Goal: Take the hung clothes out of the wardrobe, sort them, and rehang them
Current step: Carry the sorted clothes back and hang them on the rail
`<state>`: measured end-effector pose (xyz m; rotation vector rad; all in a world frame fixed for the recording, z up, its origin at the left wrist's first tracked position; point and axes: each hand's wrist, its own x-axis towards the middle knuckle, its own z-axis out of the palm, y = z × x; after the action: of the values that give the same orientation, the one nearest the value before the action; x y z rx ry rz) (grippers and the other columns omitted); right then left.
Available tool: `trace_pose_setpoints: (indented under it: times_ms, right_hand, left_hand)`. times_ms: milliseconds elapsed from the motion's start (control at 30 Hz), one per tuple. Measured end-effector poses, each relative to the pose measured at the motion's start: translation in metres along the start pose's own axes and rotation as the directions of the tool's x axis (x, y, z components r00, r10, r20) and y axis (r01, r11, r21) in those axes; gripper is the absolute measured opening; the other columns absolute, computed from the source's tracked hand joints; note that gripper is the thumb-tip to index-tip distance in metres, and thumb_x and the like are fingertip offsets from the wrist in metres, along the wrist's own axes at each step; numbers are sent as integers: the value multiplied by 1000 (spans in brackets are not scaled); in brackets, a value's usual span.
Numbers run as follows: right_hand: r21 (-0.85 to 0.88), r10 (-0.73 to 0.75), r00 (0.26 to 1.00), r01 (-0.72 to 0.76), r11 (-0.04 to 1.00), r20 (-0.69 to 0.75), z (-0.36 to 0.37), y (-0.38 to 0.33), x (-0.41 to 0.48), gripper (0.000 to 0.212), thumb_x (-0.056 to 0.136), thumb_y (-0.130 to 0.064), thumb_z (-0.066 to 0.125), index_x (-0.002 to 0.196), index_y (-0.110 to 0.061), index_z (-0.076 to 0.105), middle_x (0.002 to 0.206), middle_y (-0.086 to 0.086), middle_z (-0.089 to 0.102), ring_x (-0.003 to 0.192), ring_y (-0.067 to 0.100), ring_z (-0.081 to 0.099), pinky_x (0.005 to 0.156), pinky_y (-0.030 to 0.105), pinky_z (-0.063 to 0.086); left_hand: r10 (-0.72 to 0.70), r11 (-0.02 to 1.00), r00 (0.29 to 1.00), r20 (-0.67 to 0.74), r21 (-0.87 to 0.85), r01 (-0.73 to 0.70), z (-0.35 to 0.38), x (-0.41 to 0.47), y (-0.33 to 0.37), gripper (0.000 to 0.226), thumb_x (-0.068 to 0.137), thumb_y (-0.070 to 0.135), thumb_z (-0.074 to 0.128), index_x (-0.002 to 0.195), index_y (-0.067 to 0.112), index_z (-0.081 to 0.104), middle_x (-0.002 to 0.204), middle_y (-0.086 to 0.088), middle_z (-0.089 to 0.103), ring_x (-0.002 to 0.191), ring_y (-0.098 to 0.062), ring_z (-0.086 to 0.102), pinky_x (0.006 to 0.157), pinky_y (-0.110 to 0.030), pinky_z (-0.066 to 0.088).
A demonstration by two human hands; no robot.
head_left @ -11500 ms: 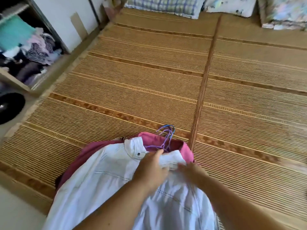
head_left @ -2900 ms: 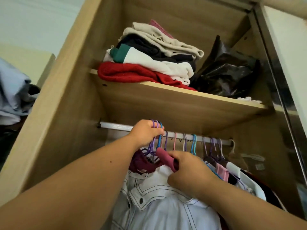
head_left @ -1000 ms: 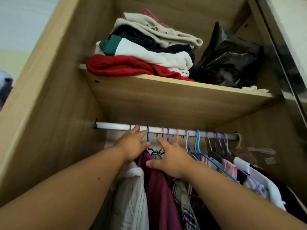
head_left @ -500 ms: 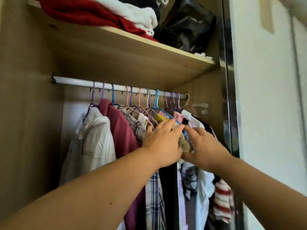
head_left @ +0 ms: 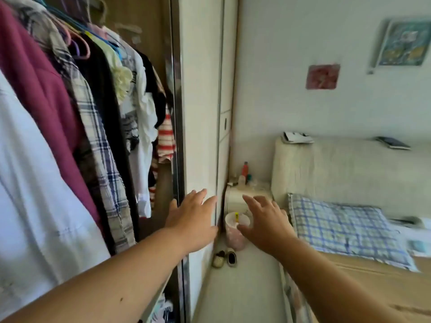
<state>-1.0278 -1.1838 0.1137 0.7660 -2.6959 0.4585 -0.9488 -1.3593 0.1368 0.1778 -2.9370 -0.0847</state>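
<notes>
Both hands are now hovering clear of the hung clothes [head_left: 42, 89], which are hanging inside the wardrobe [head_left: 177, 113]. Right of the wardrobe, the left hand [head_left: 193, 220] is spreading wide, empty; a pink bin [head_left: 233, 238] is standing beyond; the right hand [head_left: 265, 222] is spreading empty too.

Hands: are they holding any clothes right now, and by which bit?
Nothing is held. The left hand and the right hand are both open with fingers spread, in the air beside the hung clothes, touching none.
</notes>
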Motion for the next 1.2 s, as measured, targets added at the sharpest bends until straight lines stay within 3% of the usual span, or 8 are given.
trace_pose_setpoints:
  times_ms: [167,300,500,633,767,867,1000,1200]
  right_hand:
    - [-84,289,948,-280,956,135,9,43,-149,70,79,-54,58,140,-36,28,142,-2,37,130,24,38,104,43,35]
    - [-149,477,863,-457,877,165,-8,68,-263,67,80,-53,56,140,-38,30,142,-2,39,128,24,39,103,43,35]
    - [-207,715,685,-686,698,142,-32,85,-422,72,82,-54,57,144,-38,24,148,0,33,133,24,35,108,47,32]
    - [-189,843,532,-823,536,76,-59,80,-537,73,81,-54,59,144,-38,23,148,-2,34,134,23,34,109,47,29]
    - [-180,928,372,-913,367,8,-98,60,-666,72,80,-53,59,143,-40,25,147,-4,35,135,21,33,110,45,29]
    - [-191,964,264,-947,257,-14,-131,37,-776,73,80,-54,58,144,-39,26,149,-4,32,136,19,30,111,46,28]
    - [-203,979,201,-960,191,-30,-165,5,-890,71,81,-54,57,144,-38,29,149,-7,30,136,16,31,109,38,31]
    - [-271,991,122,-957,106,-45,-242,-43,-1033,68,85,-54,57,144,-36,30,150,-3,32,136,17,32,109,40,32]
  left_hand:
    - [214,974,969,127,-107,-201,58,-59,70,73,85,46,53,148,32,18,159,3,7,145,-17,6,112,-53,16]
    - [432,899,877,211,-177,-400,90,-114,143,72,86,46,53,148,33,19,159,1,9,146,-21,7,112,-53,17]
    - [668,744,676,311,-260,-616,126,-209,244,69,88,45,50,148,35,19,160,1,8,147,-22,5,114,-56,13]
    - [805,588,501,318,-322,-742,135,-293,325,67,89,44,50,147,37,18,160,2,9,147,-21,5,113,-58,9]
    - [897,429,322,303,-424,-797,131,-399,397,65,89,45,48,147,37,19,160,3,7,147,-22,4,114,-58,6]
    - [930,344,226,290,-470,-813,125,-498,443,65,90,43,50,147,36,20,160,2,6,147,-22,2,114,-57,4]
    - [952,279,165,258,-508,-815,116,-609,485,64,89,44,51,146,36,24,160,3,7,147,-20,2,113,-58,3]
    - [968,193,62,241,-568,-800,92,-759,528,62,89,43,52,145,35,27,159,1,10,147,-20,4,113,-59,3]
